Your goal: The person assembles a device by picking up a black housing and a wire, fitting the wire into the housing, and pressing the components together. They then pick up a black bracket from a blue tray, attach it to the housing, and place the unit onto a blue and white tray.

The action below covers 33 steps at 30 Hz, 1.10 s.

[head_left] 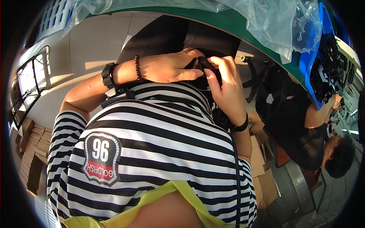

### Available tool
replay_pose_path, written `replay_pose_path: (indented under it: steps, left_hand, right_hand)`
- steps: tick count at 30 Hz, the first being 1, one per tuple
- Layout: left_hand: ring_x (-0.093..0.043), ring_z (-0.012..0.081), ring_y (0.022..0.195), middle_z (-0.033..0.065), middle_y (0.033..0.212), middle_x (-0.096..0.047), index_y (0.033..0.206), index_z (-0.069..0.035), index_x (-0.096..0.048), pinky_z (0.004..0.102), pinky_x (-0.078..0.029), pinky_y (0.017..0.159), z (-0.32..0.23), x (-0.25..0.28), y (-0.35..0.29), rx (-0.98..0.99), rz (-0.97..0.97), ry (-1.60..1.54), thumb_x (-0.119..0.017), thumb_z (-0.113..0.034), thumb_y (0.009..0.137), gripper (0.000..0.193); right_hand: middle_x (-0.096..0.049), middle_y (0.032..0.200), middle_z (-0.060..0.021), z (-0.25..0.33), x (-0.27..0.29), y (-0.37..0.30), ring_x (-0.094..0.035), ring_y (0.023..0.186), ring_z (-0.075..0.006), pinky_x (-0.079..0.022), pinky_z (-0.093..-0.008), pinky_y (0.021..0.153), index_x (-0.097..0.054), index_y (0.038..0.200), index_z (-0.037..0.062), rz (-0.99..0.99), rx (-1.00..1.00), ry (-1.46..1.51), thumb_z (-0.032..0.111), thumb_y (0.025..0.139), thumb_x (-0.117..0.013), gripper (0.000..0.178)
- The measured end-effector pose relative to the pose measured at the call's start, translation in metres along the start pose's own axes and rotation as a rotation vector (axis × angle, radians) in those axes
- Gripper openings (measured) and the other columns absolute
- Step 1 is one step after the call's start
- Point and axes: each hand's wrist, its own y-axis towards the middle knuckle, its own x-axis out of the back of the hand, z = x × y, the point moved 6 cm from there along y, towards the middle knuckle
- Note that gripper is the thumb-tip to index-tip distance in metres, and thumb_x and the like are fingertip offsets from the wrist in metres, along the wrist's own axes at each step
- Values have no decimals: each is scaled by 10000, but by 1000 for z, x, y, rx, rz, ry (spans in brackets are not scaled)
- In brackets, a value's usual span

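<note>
Close together over my lap, both hands are closed on a small, soft-looking black piece [207,65]. Its exact kind is hard to make out against the dark clothing behind it. My left hand [169,67] comes in from the left, thumb and fingers pinching the piece's left side. A dark beaded bracelet [137,67] and a black band [108,76] circle that wrist. From the other side, my right hand [227,81] pinches the same piece between thumb and bent fingers. A black band [241,125] is round the right wrist.
A green table [228,19] curves along the top, with clear plastic bags [270,28] on it. At right is a blue bin [310,72] of black parts. A co-worker [300,129] sits there. Cardboard boxes [262,178] and a black-framed stand [28,91] are on the floor.
</note>
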Motion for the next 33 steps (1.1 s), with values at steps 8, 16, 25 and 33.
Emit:
replay_pose_path:
  steps: [8,16,25,33]
  left_hand:
    - [-538,291,1046,150,1091,-545,1438,82,-333,348,-435,958,5,-2,-2,1,-10,-6,-510,-463,1028,705]
    - [-552,295,1155,186,1245,-544,1441,33,-394,344,-422,1017,1,1,-4,35,-41,-69,-538,-431,1017,645]
    - [-518,311,1264,203,1357,-516,1458,-10,-411,364,-386,1088,-12,7,-4,-64,-137,-148,-590,-314,1003,576]
    - [-461,314,1315,193,1383,-486,1462,-8,-406,389,-365,1123,-24,16,0,-151,-269,44,-607,-248,988,569]
  right_hand:
    - [-574,1042,-149,0,-7,-1,-606,938,-315,-492,-381,820,-583,1138,-12,-36,-5,-71,98,946,-624,225]
    - [-578,1061,-140,-3,-7,-2,-603,931,-287,-492,-360,826,-593,1134,-8,-88,6,48,84,932,-643,227]
    - [-591,1089,-115,1,11,3,-601,970,-236,-489,-331,868,-608,1163,6,-44,16,207,49,903,-661,269]
    - [-597,1083,-119,5,15,15,-601,1001,-271,-492,-358,878,-619,1143,9,-260,136,76,31,893,-672,257]
